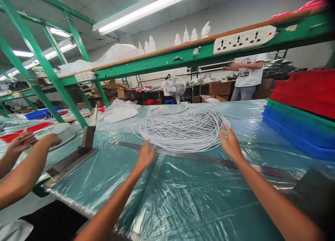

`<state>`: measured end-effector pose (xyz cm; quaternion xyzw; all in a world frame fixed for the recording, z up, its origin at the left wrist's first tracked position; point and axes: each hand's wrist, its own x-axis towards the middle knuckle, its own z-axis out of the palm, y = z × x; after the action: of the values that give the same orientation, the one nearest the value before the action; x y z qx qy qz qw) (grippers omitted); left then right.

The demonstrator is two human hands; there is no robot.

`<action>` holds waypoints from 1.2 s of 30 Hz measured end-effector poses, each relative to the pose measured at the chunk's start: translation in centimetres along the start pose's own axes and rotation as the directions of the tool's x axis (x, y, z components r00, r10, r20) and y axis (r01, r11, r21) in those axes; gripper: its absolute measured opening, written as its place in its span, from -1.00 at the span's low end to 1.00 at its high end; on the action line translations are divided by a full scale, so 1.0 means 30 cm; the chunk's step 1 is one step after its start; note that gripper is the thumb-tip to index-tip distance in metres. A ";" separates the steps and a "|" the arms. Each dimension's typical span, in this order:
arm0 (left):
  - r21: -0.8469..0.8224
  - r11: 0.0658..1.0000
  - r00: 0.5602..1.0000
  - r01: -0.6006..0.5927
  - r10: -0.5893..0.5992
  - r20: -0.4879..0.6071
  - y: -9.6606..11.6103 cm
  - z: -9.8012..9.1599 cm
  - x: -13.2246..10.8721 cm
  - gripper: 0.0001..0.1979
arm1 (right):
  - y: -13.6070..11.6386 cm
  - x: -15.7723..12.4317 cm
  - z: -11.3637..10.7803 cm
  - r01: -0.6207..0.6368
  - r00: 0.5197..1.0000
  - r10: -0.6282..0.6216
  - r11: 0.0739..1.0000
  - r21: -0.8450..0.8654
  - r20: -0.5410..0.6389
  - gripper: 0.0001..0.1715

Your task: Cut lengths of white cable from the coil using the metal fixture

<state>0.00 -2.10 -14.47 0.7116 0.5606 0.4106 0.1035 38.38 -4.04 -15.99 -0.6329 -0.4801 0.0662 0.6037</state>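
A large loose coil of thin light-grey cable point(180, 129) lies on the plastic-covered green table point(183, 195). At the coil's right edge, my right hand point(230, 143) has its fingers curled on the outer strands. My left hand point(146, 154) hovers by the near left edge of the coil, over the steel ruler point(183, 155). Its thumb and forefinger are apart, and I see nothing between them. The ruler runs along the table in front of the coil, partly hidden behind my hands.
Red, green and blue plastic bins point(300, 118) are stacked at right. A metal bracket point(75, 157) stands left, beside a co-worker's hands point(39, 141) and another cable coil point(59, 132). A green shelf beam point(157, 63) with a power strip point(243, 40) crosses above; a plastic bag point(120, 111) lies behind.
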 end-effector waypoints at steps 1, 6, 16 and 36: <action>0.014 0.997 0.995 -0.075 0.074 0.071 -0.011 0.020 -0.095 -0.51 | 0.005 -0.061 0.003 0.066 0.997 -0.066 0.998 0.007 0.049 -0.31; 0.157 0.946 0.937 -0.283 0.238 0.256 -0.046 0.001 -0.446 -0.49 | 0.023 -0.293 0.021 0.346 0.908 -0.316 0.936 -0.065 0.276 -0.41; 0.426 0.905 0.987 -0.013 -0.058 0.153 0.076 0.135 -0.118 -0.44 | 0.014 -0.391 0.056 0.605 0.615 -0.166 0.727 -0.326 0.771 -0.32; 0.575 0.790 0.976 0.213 -0.204 -0.081 0.039 0.188 0.047 -0.43 | 0.043 -0.384 0.079 0.616 0.662 -0.225 0.707 -0.347 0.715 -0.34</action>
<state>4.85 0.50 -16.72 0.6399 0.7346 0.2114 -0.0782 31.39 -10.07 -23.40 -0.5849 -0.7880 -0.0223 0.1910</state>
